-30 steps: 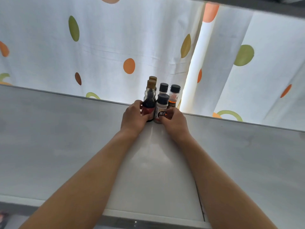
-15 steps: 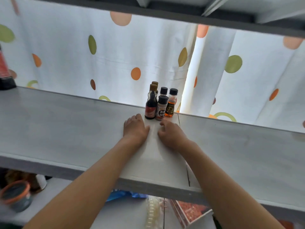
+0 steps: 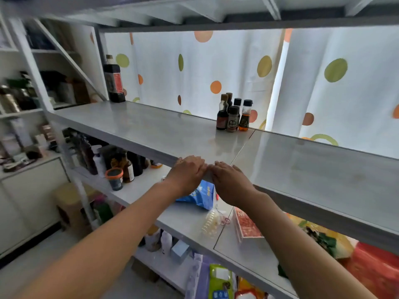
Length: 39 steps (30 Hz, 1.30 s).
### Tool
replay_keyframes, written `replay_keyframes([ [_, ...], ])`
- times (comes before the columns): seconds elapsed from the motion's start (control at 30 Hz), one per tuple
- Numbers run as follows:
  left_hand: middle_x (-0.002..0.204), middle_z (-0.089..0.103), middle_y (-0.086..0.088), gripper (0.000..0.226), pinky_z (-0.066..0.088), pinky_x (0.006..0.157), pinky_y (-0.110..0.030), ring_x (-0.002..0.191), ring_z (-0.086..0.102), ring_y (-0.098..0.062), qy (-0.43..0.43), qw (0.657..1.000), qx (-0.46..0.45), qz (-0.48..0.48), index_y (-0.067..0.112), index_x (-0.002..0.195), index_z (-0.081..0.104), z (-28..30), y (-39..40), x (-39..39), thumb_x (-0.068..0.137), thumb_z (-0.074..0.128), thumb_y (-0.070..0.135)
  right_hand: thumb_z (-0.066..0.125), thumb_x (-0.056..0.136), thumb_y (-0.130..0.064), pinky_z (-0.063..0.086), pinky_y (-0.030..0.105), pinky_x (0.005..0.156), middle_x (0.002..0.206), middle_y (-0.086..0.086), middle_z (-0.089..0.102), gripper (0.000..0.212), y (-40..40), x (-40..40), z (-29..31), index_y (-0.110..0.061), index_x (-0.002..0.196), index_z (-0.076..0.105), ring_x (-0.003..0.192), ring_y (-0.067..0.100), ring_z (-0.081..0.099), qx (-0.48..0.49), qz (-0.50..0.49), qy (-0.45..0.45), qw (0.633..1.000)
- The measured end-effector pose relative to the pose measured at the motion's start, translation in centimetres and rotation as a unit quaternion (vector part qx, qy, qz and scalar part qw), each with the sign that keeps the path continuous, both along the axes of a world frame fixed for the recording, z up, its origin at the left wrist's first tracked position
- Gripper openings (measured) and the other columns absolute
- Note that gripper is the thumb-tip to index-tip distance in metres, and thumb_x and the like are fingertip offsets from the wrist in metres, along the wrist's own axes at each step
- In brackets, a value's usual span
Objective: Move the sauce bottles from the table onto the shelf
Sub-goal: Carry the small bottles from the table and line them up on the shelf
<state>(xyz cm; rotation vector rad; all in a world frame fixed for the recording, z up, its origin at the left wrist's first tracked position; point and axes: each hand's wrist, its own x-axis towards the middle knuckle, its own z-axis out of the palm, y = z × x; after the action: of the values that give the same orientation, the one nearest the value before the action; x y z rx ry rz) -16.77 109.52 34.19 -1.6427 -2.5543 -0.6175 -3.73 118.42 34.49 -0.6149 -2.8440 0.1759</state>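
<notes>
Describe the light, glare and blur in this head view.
Head view: strong backlight through the dotted curtain leaves the small sauce bottles dark against it; the glossy shelf mirrors that glow as pale glare; the left side racks are smeared by motion blur; wide-angle distortion bends the shelf edges; the left hand and right hand at the shelf's front edge stay fairly sharp.

Glossy smooth shelf (image 3: 151, 126); clear glass-like sauce bottles (image 3: 233, 115); cloth curtain (image 3: 194, 72)
</notes>
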Motion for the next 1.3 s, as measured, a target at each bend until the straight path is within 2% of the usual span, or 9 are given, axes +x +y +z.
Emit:
replay_keyframes([
  [0.07,0.132,0.055,-0.011,0.036,0.029,0.108,-0.037,0.13,0.043,-0.026,-0.002,1.0,0.022,0.003,0.008,0.125,0.056,-0.4,-2.6,1.7,0.105,0.033,0.027,0.03,0.106,-0.02,0.012,0.041,0.122,0.16,0.007,0.03,0.044,-1.8,1.2,-0.3,-0.017,0.15,0.034,0.149,0.02,0.022,0.005,0.011,-0.002,1.0],
  [0.17,0.153,0.036,-0.005,0.045,0.018,0.118,-0.035,0.145,0.023,-0.019,-0.008,0.999,0.025,0.045,0.012,0.145,0.039,-0.8,-7.6,3.3,0.105,0.031,0.031,0.035,0.105,-0.02,0.006,0.04,0.123,0.162,0.003,0.025,0.048,-4.6,1.7,-0.2,-0.017,0.153,0.028,0.151,0.017,0.017,0.043,0.027,0.01,0.999],
  [0.4,0.159,0.023,-0.002,0.05,0.005,0.119,-0.032,0.149,0.01,-0.015,0.005,0.986,0.03,0.163,0.014,0.151,0.025,-2.0,-21.2,4.7,0.105,0.024,0.034,0.03,0.107,-0.023,0.006,0.035,0.124,0.162,0.002,0.026,0.047,-16.2,-0.7,-2.1,-0.018,0.154,0.029,0.15,0.016,0.017,0.033,0.147,0.021,0.988],
  [0.47,0.16,0.021,-0.003,0.051,0.002,0.119,-0.032,0.149,0.008,-0.015,-0.007,0.978,0.022,0.207,0.013,0.152,0.023,-3.2,-26.0,4.8,0.106,0.024,0.034,0.034,0.106,-0.022,0.005,0.035,0.124,0.162,0.001,0.024,0.05,-21.0,-2.0,-3.3,-0.02,0.155,0.025,0.15,0.015,0.016,0.029,0.193,0.01,0.981],
  [0.57,0.161,0.019,-0.001,0.053,0.003,0.12,-0.034,0.149,0.006,-0.015,-0.004,0.966,0.005,0.259,0.014,0.153,0.02,-5.5,-33.7,4.8,0.105,0.023,0.036,0.038,0.104,-0.022,0.008,0.037,0.124,0.161,0.001,0.026,0.054,-28.6,-3.6,-5.3,-0.021,0.155,0.022,0.15,0.015,0.02,0.014,0.253,0.007,0.967],
  [0.7,0.161,0.018,-0.003,0.052,0.007,0.121,-0.036,0.15,0.006,-0.017,-0.008,0.948,-0.016,0.316,0.012,0.153,0.019,-7.8,-44.2,6.2,0.106,0.022,0.034,0.034,0.105,-0.024,0.012,0.035,0.123,0.16,0.004,0.03,0.053,-38.3,-5.1,-8.5,-0.016,0.156,0.021,0.148,0.017,0.023,-0.003,0.293,0.0,0.956],
  [1.0,0.16,0.02,-0.004,0.052,0.008,0.122,-0.036,0.149,0.007,-0.017,-0.074,0.858,0.007,0.509,0.011,0.153,0.02,-13.6,-72.5,14.0,0.106,0.021,0.032,0.036,0.105,-0.024,0.027,0.034,0.113,0.146,0.015,0.046,0.054,-67.5,-2.7,-14.7,-0.005,0.153,0.023,0.134,0.027,0.042,-0.047,0.478,-0.047,0.876],
  [1.17,0.159,0.023,-0.006,0.051,0.007,0.121,-0.034,0.149,0.011,-0.019,-0.089,0.802,0.027,0.59,0.011,0.152,0.021,-15.0,-84.9,19.0,0.105,0.022,0.031,0.038,0.104,-0.022,0.024,0.034,0.117,0.15,0.016,0.042,0.056,-80.5,0.1,-16.7,-0.004,0.154,0.021,0.137,0.028,0.039,-0.052,0.568,-0.062,0.819],
  [1.3,0.159,0.024,-0.005,0.05,0.008,0.121,-0.036,0.149,0.011,-0.019,-0.099,0.762,0.054,0.638,0.01,0.151,0.025,-16.4,-92.0,22.8,0.106,0.023,0.03,0.039,0.103,-0.022,0.028,0.035,0.116,0.148,0.018,0.045,0.056,-88.6,1.8,-18.3,-0.002,0.153,0.022,0.135,0.029,0.042,-0.045,0.621,-0.077,0.779],
])
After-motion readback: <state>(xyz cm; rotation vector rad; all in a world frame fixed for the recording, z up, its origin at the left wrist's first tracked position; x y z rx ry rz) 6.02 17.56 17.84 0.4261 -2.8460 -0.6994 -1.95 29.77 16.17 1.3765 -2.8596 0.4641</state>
